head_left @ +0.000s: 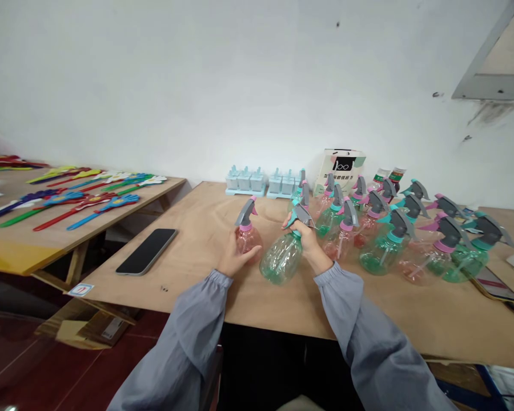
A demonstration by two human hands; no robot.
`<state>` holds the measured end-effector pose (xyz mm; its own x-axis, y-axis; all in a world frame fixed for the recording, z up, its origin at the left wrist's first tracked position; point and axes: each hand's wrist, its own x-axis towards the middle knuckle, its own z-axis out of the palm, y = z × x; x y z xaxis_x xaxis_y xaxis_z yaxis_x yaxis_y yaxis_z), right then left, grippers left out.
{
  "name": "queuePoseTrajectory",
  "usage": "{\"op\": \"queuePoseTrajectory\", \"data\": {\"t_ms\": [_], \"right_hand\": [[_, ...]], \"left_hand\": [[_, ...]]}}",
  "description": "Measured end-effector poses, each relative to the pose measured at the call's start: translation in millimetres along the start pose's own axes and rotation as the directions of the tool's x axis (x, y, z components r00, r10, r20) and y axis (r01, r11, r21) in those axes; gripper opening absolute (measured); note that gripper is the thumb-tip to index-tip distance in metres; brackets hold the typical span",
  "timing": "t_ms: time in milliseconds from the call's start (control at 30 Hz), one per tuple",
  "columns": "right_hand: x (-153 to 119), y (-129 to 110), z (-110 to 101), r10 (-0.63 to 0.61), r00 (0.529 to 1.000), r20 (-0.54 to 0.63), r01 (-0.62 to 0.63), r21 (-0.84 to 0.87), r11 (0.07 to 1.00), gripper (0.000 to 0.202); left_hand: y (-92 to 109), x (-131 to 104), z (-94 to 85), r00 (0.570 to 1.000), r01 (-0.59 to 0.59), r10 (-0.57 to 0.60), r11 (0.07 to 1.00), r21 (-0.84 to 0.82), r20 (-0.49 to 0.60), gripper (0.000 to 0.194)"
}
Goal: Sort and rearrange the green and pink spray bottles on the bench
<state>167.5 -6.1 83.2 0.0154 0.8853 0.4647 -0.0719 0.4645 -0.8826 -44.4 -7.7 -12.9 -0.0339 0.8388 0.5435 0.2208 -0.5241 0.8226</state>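
Observation:
My left hand [235,255] is wrapped round the body of a pink spray bottle [249,237], which stands upright on the wooden table with its grey trigger head on top. My right hand [307,240] grips a green spray bottle [281,258] by its neck, just under the teal and grey trigger head. This bottle is tilted, its base pointing down and left toward the pink one. Close to my right hand stand several more spray bottles, such as a pink one [339,242] and a green one [381,251].
Pale blue ice-pop moulds [245,181] and a printed box [339,171] stand by the wall. A black phone [147,252] lies left on the table [192,285]; another phone [497,283] is at the right. Colourful hand-shaped clappers [81,210] cover a second table.

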Motion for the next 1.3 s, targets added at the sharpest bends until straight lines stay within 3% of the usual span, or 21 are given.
{"op": "queuePoseTrajectory", "data": {"t_ms": [100, 233, 400, 567, 833, 1000, 1133, 1300], "right_hand": [[1.1, 1.9, -2.6, -0.053, 0.998, -0.020, 0.052, -0.013, 0.999, 0.016], [-2.3, -5.5, -8.9, -0.199, 0.980, -0.023, 0.191, -0.195, 0.962, 0.025], [-19.4, -19.0, -34.2, -0.180, 0.969, -0.166, 0.093, -0.429, 0.898, 0.028], [-27.0, -12.6, -55.3, -0.199, 0.947, -0.253, 0.064, -0.456, 0.888, 0.036], [-23.3, 9.8, -41.0, -0.242, 0.920, -0.309, 0.075, -0.467, 0.881, 0.054], [-20.9, 28.0, -46.2, -0.280, 0.905, -0.319, 0.082, -0.517, 0.852, 0.042], [-22.9, 38.2, -49.5, -0.301, 0.911, -0.282, 0.096, -0.565, 0.819, 0.030], [-33.4, 44.8, -49.5, -0.292, 0.932, -0.217, 0.131, -0.548, 0.826, 0.032]], "left_hand": [[0.9, 0.3, -0.1, 1.000, -0.016, 0.016, 1.000, 0.015, 0.000, 0.088], [4.9, 0.2, -0.5, 0.999, -0.034, 0.034, 0.997, 0.075, 0.002, 0.086], [6.4, 0.1, -1.2, 0.999, -0.038, 0.043, 0.990, 0.133, -0.030, 0.084], [2.1, 0.5, -2.0, 1.000, -0.009, 0.013, 0.989, 0.150, -0.022, 0.086], [12.3, -3.2, -5.5, 1.000, 0.023, -0.024, 0.979, 0.201, 0.004, 0.083], [6.2, -3.6, -7.3, 0.998, 0.011, -0.016, 0.997, 0.072, 0.064, 0.063], [4.2, -2.7, -5.7, 0.995, 0.012, -0.011, 1.000, -0.009, 0.099, 0.064], [10.1, -6.8, -4.1, 0.994, 0.052, -0.046, 0.997, -0.056, 0.099, 0.065]]}}
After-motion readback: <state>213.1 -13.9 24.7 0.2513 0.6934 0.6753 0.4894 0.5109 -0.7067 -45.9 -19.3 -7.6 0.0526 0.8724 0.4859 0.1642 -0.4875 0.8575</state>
